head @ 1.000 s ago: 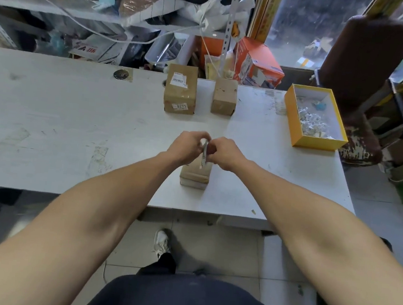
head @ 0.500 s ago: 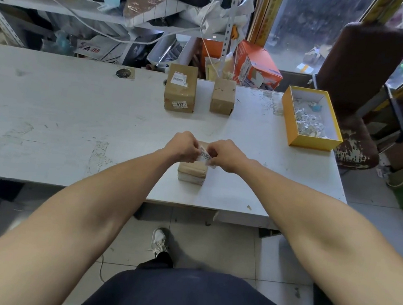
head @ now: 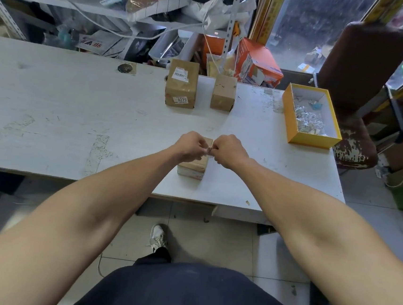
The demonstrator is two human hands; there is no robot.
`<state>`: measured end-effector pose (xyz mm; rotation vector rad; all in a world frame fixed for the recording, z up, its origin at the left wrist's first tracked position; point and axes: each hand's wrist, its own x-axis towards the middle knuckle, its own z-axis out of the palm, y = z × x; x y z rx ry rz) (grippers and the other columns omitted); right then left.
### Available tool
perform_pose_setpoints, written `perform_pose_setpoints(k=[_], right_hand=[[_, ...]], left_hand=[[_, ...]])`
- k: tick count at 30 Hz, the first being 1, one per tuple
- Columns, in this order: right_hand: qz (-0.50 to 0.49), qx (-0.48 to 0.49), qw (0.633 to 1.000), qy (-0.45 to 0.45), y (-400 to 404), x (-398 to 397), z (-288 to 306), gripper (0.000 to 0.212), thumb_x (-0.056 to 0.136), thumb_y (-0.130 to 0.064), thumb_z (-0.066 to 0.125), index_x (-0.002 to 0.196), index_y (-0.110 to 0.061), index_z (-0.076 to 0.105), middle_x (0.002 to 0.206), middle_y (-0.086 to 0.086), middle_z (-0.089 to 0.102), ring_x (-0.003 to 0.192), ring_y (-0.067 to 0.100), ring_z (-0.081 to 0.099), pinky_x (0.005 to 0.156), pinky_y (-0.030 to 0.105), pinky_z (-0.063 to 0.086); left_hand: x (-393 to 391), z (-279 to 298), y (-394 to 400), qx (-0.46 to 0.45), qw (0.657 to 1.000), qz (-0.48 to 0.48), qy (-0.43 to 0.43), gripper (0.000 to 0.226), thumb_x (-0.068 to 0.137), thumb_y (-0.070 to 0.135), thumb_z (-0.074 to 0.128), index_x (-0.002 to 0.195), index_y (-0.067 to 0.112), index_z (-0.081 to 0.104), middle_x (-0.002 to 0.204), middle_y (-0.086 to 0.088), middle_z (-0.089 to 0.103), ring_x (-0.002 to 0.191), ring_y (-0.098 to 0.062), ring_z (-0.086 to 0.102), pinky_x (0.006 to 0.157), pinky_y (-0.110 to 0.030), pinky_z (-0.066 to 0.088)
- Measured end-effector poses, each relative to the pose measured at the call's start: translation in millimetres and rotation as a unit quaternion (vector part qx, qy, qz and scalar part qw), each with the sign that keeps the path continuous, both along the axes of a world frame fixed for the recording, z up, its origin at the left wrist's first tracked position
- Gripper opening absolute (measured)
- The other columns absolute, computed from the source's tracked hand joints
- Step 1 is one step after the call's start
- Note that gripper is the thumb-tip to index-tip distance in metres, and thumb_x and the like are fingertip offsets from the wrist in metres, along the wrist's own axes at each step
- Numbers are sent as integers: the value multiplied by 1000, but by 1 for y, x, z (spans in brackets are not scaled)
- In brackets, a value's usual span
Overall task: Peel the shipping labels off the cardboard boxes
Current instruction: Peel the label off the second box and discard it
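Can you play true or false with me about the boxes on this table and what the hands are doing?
1. Both hands, left hand and right hand, pinch a small crumpled label above the nearest box. True.
2. The yellow tray is empty. False: paper scraps lie inside.
3. The tall box has stickers on it. True.
4. Three boxes stand at the table's far edge. False: two, the tall box and a smaller box.

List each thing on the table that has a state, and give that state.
near box: upright under both hands
left hand: pinching a peeled label
right hand: pinching it too
far-left box: two labels still on
far-right box: no label visible
yellow tray: open, holding scraps
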<state>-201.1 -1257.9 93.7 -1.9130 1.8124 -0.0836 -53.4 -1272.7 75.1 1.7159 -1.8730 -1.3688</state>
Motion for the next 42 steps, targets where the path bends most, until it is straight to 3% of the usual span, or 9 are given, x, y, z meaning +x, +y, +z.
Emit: perform_pose_setpoints(k=[9, 13, 18, 24, 27, 32, 35, 39, 42], right_hand=[[110, 24, 992, 56, 10, 13, -5, 15, 93, -18, 49, 85, -10, 60, 91, 11, 64, 89, 29, 58, 69, 35, 45], [124, 17, 989, 80, 8, 12, -7, 25, 99, -27, 46, 102, -11, 65, 99, 13, 60, 90, 30, 55, 69, 34, 39], [100, 6, 991, 84, 5, 7, -16, 28, 100, -33, 44, 101, -14, 64, 97, 13, 61, 81, 28, 54, 64, 35, 40], [94, -19, 994, 60, 5, 12, -12, 26, 99, -31, 46, 95, -13, 64, 94, 10, 61, 81, 27, 54, 67, 34, 38], [118, -31, 991, 49, 5, 12, -10, 26, 98, -31, 47, 98, -11, 62, 101, 12, 65, 91, 30, 58, 70, 33, 39], [160, 17, 985, 63, -5, 1, -2, 26, 95, -40, 54, 99, -15, 61, 93, 10, 61, 81, 25, 51, 67, 32, 37], [158, 30, 986, 43, -14, -10, -1, 27, 93, -41, 56, 106, -19, 65, 88, 6, 58, 84, 25, 54, 67, 32, 37], [156, 47, 985, 54, -32, -21, -1, 30, 96, -44, 51, 96, -20, 69, 83, 4, 58, 86, 25, 55, 67, 33, 39], [116, 41, 991, 51, -47, -29, -4, 34, 97, -47, 48, 78, -23, 61, 72, 2, 54, 79, 23, 51, 64, 33, 36]], left_hand=[[8, -6, 1, -5, 991, 127, 33, 13, 82, -4, 71, 72, 3, 70, 74, -17, 69, 64, -26, 67, 69, -36, 63], [4, -6, 5, -1, 991, 125, 41, 7, 84, -5, 69, 78, -1, 72, 80, -18, 71, 65, -25, 68, 68, -33, 62], [4, -5, 8, 33, 988, 118, 90, 6, 83, 1, 74, 79, 5, 75, 80, -15, 71, 68, -21, 65, 75, -33, 60], [12, 0, 0, 70, 982, 129, 118, 15, 88, 3, 72, 73, 1, 67, 72, -14, 64, 57, -17, 57, 54, -22, 54], [10, 0, -5, 68, 985, 132, 90, 22, 90, 6, 69, 70, 1, 64, 67, -12, 60, 56, -17, 54, 53, -23, 53], [-1, -3, -11, 97, 985, 111, 88, 19, 89, -4, 62, 73, 3, 55, 64, -9, 50, 55, -20, 45, 48, -24, 41], [-4, -2, -21, 82, 991, 67, 81, 19, 89, -6, 63, 74, 4, 57, 66, -11, 56, 56, -18, 51, 48, -22, 44], [-11, -3, -44, 34, 999, -12, 37, 10, 89, -1, 68, 80, 4, 67, 74, -15, 67, 65, -22, 63, 65, -28, 58], [-16, -6, -64, 55, 995, -29, 74, 8, 91, 1, 65, 87, 0, 72, 80, -17, 69, 72, -24, 66, 78, -33, 60]])
